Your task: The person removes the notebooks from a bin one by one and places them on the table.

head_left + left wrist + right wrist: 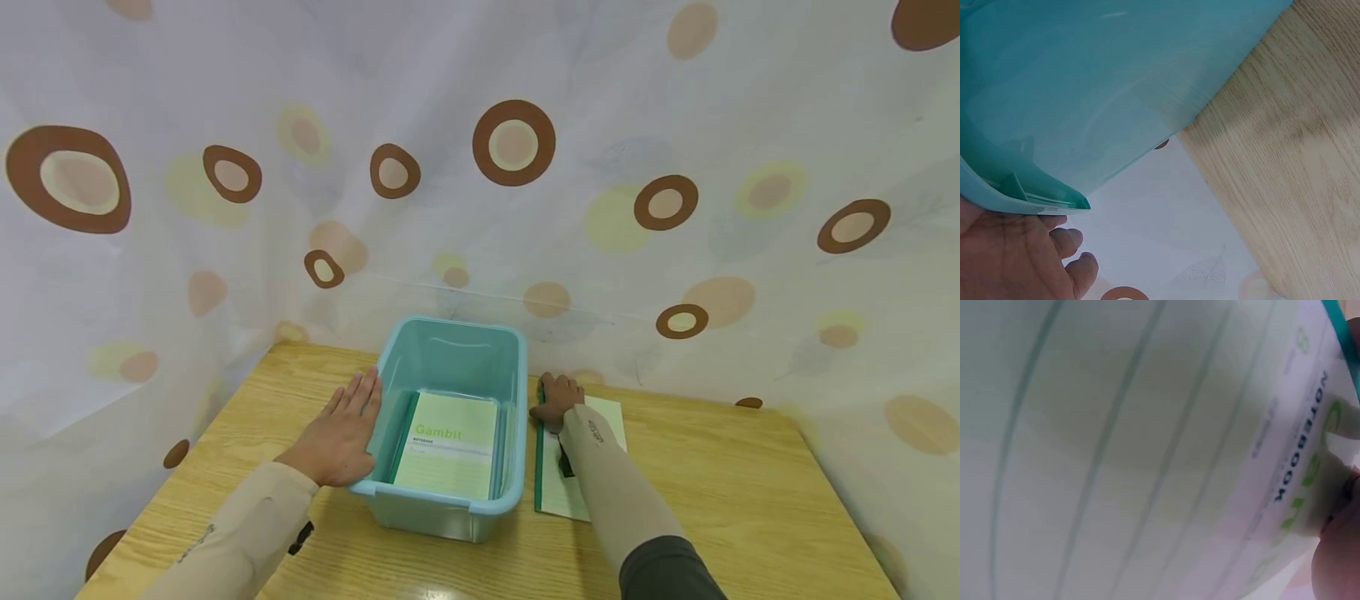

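Note:
A light-blue plastic bin point(521, 350) stands on the wooden table, a pale green-and-white notebook point(450, 454) lying flat inside it. My left hand point(339, 433) rests against the bin's left rim, its fingers extended along it in the head view. The left wrist view has this hand point(1022, 256) just outside the bin wall point(1116, 75). Right of the bin is a second notebook point(558, 492) with a green spine. My right hand point(558, 400) grips its far end by the spine. In the right wrist view the cover point(1147, 450) looks bowed, with fingers point(1341, 556) at its edge.
The wooden table point(720, 483) extends to both sides of the bin and towards me. A pale sheet with brown and yellow spots point(585, 250) hangs behind the table and along its sides.

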`<state>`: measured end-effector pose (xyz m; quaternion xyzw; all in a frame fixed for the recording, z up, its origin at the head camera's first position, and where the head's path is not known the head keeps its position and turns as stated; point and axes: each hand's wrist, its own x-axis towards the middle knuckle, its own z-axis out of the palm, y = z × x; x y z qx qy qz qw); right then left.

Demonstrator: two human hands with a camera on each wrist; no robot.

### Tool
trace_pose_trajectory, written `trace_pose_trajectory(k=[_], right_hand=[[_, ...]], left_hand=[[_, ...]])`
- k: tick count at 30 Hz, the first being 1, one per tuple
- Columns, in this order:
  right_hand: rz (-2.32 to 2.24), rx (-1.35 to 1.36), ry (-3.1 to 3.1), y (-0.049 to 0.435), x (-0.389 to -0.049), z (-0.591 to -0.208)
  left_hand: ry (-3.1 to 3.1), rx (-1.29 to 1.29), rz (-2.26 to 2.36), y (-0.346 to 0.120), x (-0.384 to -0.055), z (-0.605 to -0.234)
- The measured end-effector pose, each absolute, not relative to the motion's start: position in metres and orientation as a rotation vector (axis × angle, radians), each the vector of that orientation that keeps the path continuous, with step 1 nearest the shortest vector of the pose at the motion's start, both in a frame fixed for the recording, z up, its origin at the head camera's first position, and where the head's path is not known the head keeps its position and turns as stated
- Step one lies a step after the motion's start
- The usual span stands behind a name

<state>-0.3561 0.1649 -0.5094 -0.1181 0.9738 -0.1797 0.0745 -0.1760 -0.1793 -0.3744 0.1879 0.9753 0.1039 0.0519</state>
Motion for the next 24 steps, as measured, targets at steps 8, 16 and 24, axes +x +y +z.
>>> trace_pose_trajectory(k=[8,16,24], right_hand=[[-0.579,-0.365,2.91,0.166,-0.358,-0.51],[-0.66,-0.315,2.902,0.166,-0.348,-0.497],[-0.859,-0.496,2.966,0.171,-0.331,-0.458]], left_hand=[[2.968,0.569,0.315,-0.179,-0.175,-0.373],[2.961,0.557,0.304,-0.179,-0.175,-0.373],[2.954,0.552,0.295,-0.179,-0.176,-0.374]])
